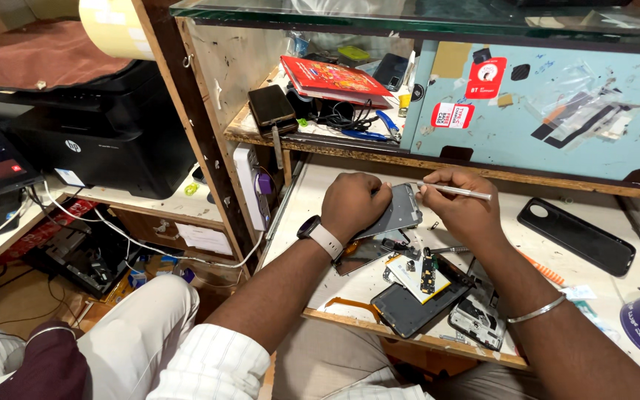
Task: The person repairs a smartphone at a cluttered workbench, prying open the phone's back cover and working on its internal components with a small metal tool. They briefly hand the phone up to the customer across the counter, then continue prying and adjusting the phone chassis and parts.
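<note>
- While our left hand [351,204] gripped the grey phone frame [396,210] up off the bench, we judged the teardown well along.
- Right of it, our right hand [459,211] pinched a thin metal tool [455,191], tip at the frame's top edge.
- Below both hands lay a loose circuit board [428,272] and dark phone shell [414,305], so reassembly seemed left.

phone case [578,235] right of hands, printer [101,141] left
</note>
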`<state>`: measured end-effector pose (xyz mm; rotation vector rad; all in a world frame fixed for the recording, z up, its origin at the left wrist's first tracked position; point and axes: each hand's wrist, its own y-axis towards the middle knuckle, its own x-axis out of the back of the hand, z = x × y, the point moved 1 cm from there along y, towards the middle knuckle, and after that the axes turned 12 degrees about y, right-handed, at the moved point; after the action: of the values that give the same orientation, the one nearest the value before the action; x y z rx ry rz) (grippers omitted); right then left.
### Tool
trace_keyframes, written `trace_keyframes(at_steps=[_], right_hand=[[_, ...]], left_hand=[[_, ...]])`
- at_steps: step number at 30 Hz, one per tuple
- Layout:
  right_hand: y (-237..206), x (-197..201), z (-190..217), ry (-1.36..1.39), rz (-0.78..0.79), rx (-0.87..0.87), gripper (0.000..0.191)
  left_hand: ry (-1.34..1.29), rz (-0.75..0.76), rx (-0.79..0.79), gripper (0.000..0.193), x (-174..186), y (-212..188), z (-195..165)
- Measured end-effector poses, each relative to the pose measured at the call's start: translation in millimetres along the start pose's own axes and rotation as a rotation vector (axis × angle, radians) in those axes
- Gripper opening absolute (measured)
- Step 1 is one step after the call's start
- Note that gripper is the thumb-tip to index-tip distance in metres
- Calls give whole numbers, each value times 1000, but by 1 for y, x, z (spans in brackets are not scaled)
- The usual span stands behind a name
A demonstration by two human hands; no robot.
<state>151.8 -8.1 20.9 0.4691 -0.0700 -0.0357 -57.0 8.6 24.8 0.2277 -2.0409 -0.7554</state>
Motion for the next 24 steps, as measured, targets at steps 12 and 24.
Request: trace_keyframes(at_steps=[12,24], right_hand=[[-7,-9,14,-181,-23,97,18],[-3,-2,12,-110,45,74,20]], left_hand=[[24,-7,8,34,4,-1,-2],[2,21,-81,32,9,0,-1]])
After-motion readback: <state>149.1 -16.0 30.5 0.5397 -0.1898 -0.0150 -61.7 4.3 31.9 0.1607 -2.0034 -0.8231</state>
